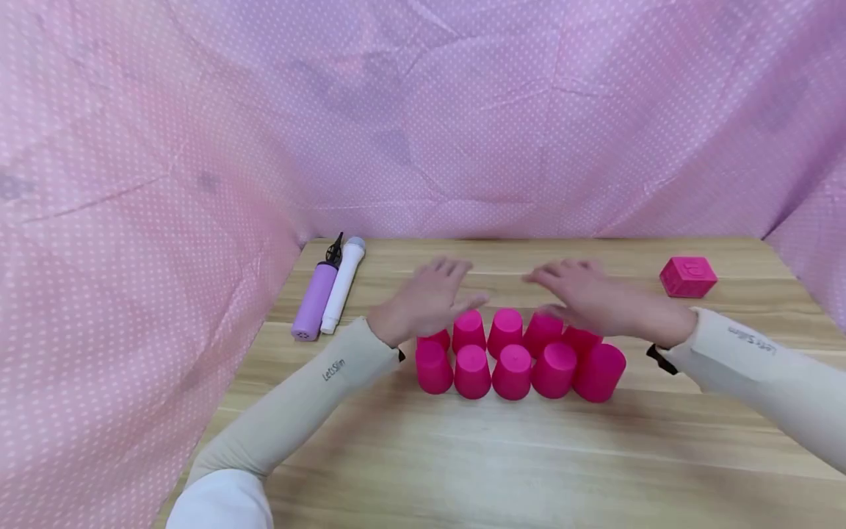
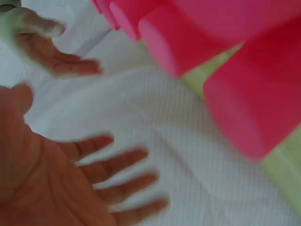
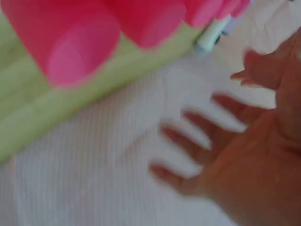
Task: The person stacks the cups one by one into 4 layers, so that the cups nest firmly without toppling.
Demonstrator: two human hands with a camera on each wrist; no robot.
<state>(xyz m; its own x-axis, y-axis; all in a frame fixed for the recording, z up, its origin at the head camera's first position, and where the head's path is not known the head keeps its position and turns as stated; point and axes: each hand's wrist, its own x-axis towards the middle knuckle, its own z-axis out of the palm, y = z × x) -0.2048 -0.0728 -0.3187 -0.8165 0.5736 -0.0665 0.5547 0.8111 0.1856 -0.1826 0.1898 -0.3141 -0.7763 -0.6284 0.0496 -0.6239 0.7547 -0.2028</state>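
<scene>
Pink cups (image 1: 512,372) stand upside down in two rows on the wooden table, several in each row. My left hand (image 1: 429,297) is over the left end of the back row, its fingers spread and pointing away. Above the right end of that row, my right hand (image 1: 584,297) has its fingers extended and hides parts of the cups beneath. In the left wrist view the left palm (image 2: 51,183) shows with nothing in it, apart from the nearby cups (image 2: 254,94). The right palm (image 3: 249,165) likewise holds nothing in the right wrist view. Both hands are blurred.
A purple hand pump (image 1: 315,301) with a black nozzle lies at the table's left, beside a white microphone (image 1: 344,285). To the far right sits a pink cube (image 1: 688,277). A pink dotted cloth (image 1: 463,117) hangs behind and around the table (image 1: 396,455).
</scene>
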